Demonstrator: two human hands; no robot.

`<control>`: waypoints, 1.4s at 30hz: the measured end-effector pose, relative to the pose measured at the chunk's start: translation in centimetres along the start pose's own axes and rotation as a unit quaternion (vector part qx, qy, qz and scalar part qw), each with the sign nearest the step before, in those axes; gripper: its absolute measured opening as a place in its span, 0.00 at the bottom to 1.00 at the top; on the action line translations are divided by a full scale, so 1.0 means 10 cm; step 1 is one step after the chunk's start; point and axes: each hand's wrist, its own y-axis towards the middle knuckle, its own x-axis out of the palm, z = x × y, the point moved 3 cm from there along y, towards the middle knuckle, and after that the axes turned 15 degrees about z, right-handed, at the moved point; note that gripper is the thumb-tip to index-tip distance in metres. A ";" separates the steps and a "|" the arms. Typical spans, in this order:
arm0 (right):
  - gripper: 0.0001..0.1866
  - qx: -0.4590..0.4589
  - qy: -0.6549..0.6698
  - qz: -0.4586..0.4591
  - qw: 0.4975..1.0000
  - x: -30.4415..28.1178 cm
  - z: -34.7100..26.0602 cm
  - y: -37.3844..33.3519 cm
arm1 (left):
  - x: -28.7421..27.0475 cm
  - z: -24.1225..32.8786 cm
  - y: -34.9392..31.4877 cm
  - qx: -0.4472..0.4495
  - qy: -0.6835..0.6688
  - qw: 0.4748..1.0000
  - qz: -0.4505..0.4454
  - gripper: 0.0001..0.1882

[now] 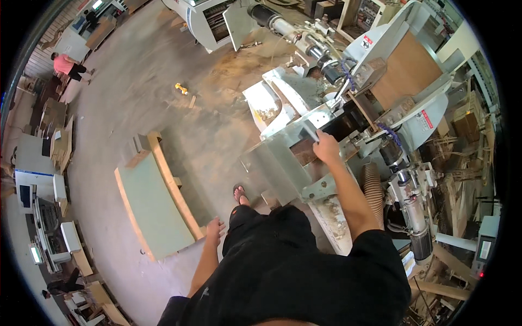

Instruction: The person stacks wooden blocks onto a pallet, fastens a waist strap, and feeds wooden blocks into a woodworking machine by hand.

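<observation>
My right hand (pixel 327 147) reaches out to a large woodworking machine and is closed round a short grey metal bar (pixel 310 131) at its front. Beside that hand are the machine's metal housing (pixel 272 168) and a dark opening with wood dust. My left hand (pixel 215 227) hangs low by my left leg, its fingers loosely apart with nothing in them. Nearest to it is the end of a low workbench or stack with a grey-green top (pixel 155 206) and pale wooden edges, but the hand appears apart from it.
Motor units (pixel 402 179) and a ribbed hose (pixel 373 187) stand to the right among scrap wood. A wood block (pixel 137 150) rests on the grey-green top's far end. A yellow object (pixel 181 88) lies on the dusty floor. A person in pink (pixel 63 64) is far left.
</observation>
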 end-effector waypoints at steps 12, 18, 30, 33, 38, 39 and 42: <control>0.17 0.045 0.353 0.018 0.934 -0.05 -0.44 -0.26 | -0.04 -0.33 0.10 -0.050 0.058 0.997 0.005 0.22; 0.15 0.051 0.194 -0.047 0.979 0.15 -0.65 -0.49 | 0.19 0.17 0.09 0.004 0.022 1.000 -0.012 0.22; 0.19 0.270 0.290 -0.038 0.917 0.27 0.19 -0.97 | 0.18 0.01 -0.24 -0.033 0.103 0.994 0.002 0.18; 0.19 0.311 0.342 -0.022 0.887 0.39 0.27 -1.10 | 0.15 -0.04 -0.12 0.033 0.164 0.986 -0.012 0.18; 0.20 0.205 0.230 0.089 0.947 0.14 0.15 -0.67 | 0.19 -0.13 0.43 -0.011 0.057 0.998 -0.024 0.22; 0.22 0.174 0.185 0.101 0.962 -0.04 0.11 -0.42 | 0.25 -0.06 0.44 -0.009 0.005 0.999 -0.041 0.24; 0.25 0.156 0.044 0.205 0.965 -0.11 0.57 0.18 | 0.35 0.27 0.24 0.036 -0.024 0.999 -0.033 0.25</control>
